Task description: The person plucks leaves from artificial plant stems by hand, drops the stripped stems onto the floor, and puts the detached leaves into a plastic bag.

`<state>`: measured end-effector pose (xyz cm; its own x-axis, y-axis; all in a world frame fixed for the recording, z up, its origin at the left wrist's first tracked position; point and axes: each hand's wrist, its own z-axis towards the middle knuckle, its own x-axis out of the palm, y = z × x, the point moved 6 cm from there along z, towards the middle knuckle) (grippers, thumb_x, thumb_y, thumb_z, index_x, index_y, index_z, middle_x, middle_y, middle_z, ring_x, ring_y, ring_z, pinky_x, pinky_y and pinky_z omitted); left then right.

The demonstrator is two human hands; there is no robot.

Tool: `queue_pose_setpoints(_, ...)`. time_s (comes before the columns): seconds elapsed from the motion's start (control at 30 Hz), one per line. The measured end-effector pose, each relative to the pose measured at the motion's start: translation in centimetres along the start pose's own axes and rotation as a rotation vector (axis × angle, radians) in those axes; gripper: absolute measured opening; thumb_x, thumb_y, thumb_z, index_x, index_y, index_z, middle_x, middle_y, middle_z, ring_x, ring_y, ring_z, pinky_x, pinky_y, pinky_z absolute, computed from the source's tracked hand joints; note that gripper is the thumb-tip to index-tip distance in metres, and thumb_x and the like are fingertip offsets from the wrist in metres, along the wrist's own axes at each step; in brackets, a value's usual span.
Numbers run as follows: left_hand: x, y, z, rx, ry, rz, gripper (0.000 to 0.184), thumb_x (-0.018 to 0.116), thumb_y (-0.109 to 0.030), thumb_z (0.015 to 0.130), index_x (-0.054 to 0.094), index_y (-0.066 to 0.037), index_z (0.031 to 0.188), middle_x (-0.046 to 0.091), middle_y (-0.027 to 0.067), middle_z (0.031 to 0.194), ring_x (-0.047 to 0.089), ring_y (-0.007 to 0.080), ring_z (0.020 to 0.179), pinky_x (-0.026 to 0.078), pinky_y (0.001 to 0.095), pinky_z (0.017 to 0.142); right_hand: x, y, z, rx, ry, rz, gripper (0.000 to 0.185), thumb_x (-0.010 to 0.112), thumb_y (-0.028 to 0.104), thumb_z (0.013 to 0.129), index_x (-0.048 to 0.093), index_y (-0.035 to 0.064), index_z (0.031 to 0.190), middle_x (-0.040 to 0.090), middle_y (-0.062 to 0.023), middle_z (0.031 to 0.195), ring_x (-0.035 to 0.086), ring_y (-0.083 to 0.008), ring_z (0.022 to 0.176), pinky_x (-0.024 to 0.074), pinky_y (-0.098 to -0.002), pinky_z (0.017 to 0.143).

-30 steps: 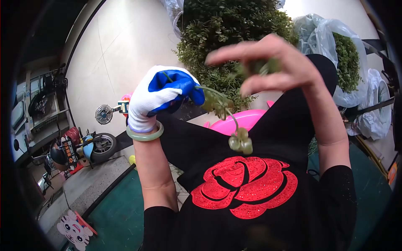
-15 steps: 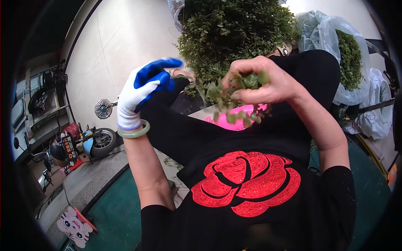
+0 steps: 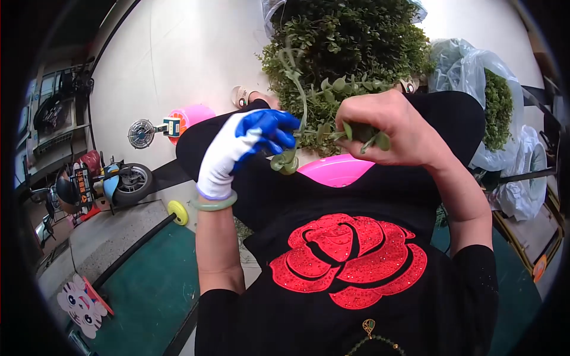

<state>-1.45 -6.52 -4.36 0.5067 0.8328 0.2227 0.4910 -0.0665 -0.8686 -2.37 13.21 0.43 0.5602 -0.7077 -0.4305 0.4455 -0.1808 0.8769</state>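
My left hand (image 3: 256,139), in a white glove with blue-coated fingers, is closed with its fingertips pinched on a leafy stem (image 3: 286,162). Part of that stem is smeared by motion above the fingers, and its leaves hang just below them. My bare right hand (image 3: 386,127) is curled round a few green leafy sprigs (image 3: 375,141), whose leaves poke out between thumb and fingers. Beyond both hands stands a large heap of small-leaved greenery (image 3: 344,50). Under them, between my knees, part of a pink basin (image 3: 335,171) shows.
At right, clear plastic bags (image 3: 469,71) hold more greenery (image 3: 497,110). A small fan (image 3: 141,134) and a pink round item (image 3: 199,114) are beyond my left knee. A scooter (image 3: 122,181) stands far left. Green surfaces (image 3: 160,291) flank me.
My left hand has moved right and closed its fingers by the stem. My right hand has shifted slightly right and down with its sprigs. The view has also tilted a little.
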Motion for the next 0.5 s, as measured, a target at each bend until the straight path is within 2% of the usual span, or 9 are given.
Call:
queue_pose_setpoints(0.07,1.6,0.4,0.4,-0.012,0.062,-0.048,0.064,0.069,-0.048,0.077,0.057,0.004,0.114,0.066,0.0094,0.091,0.058,0.0099,0.071,0.047,0.0230,0.070,0.3,0.0,-0.3,-0.030,-0.007,-0.097,0.022,0.065,0.003,0.061,0.052,0.0047,0.078,0.053,-0.0071,0.067,0.057,-0.0256,0.062,0.0442,-0.0323,0.054)
queue_pose_setpoints(0.1,1.7,0.9,0.6,-0.098,0.043,-0.008,0.056,0.068,-0.039,0.079,0.057,0.003,0.114,0.067,0.0084,0.089,0.058,0.0084,0.071,0.047,0.0221,0.069,0.5,0.0,-0.3,-0.042,-0.011,-0.138,0.023,0.065,0.004,0.060,0.052,0.0051,0.078,0.053,-0.0071,0.067,0.056,-0.0260,0.062,0.0440,-0.0329,0.054)
queue_pose_setpoints(0.13,1.8,1.0,0.8,-0.119,-0.009,-0.013,0.044,0.068,-0.024,0.081,0.058,0.003,0.114,0.067,0.0070,0.086,0.058,0.0070,0.072,0.047,0.0215,0.068,0.5,0.1,-0.4,-0.055,-0.018,-0.178,0.023,0.065,0.005,0.059,0.051,0.0054,0.078,0.052,-0.0071,0.066,0.056,-0.0263,0.063,0.0437,-0.0335,0.054)
queue_pose_setpoints(0.23,2.9,0.7,0.9,-0.091,-0.232,0.075,0.034,0.070,-0.009,0.078,0.061,0.004,0.108,0.067,0.0068,0.087,0.060,0.0073,0.075,0.049,0.0237,0.070,0.9,0.4,-0.4,-0.087,-0.065,-0.286,0.021,0.065,0.005,0.060,0.050,0.0071,0.076,0.048,-0.0066,0.065,0.053,-0.0256,0.061,0.0425,-0.0358,0.053)
queue_pose_setpoints(0.37,2.5,-0.8,1.1,0.038,-0.301,0.422,0.027,0.062,-0.009,0.083,0.061,0.005,0.106,0.067,0.0058,0.090,0.062,0.0091,0.078,0.050,0.0230,0.071,1.7,0.6,-0.5,-0.176,-0.079,-0.403,0.019,0.065,0.007,0.062,0.051,0.0080,0.075,0.048,-0.0056,0.066,0.053,-0.0245,0.062,0.0428,-0.0351,0.053)
queue_pose_setpoints(0.47,2.5,-0.5,1.5,0.048,-0.333,0.076,0.028,0.060,-0.009,0.084,0.060,0.002,0.109,0.067,0.0081,0.093,0.062,0.0102,0.081,0.049,0.0227,0.073,1.4,0.3,-0.6,-0.177,-0.060,-0.424,0.018,0.066,0.010,0.063,0.052,0.0087,0.075,0.050,-0.0046,0.069,0.054,-0.0233,0.064,0.0439,-0.0334,0.054)
queue_pose_setpoints(0.5,1.8,-0.1,1.5,0.070,-0.348,-0.061,0.029,0.060,-0.012,0.084,0.062,-0.006,0.112,0.067,0.0088,0.095,0.063,0.0118,0.083,0.049,0.0230,0.076,1.2,0.3,-0.7,-0.175,-0.065,-0.426,0.018,0.066,0.010,0.063,0.052,0.0087,0.075,0.050,-0.0046,0.069,0.054,-0.0233,0.064,0.0439,-0.0334,0.054)
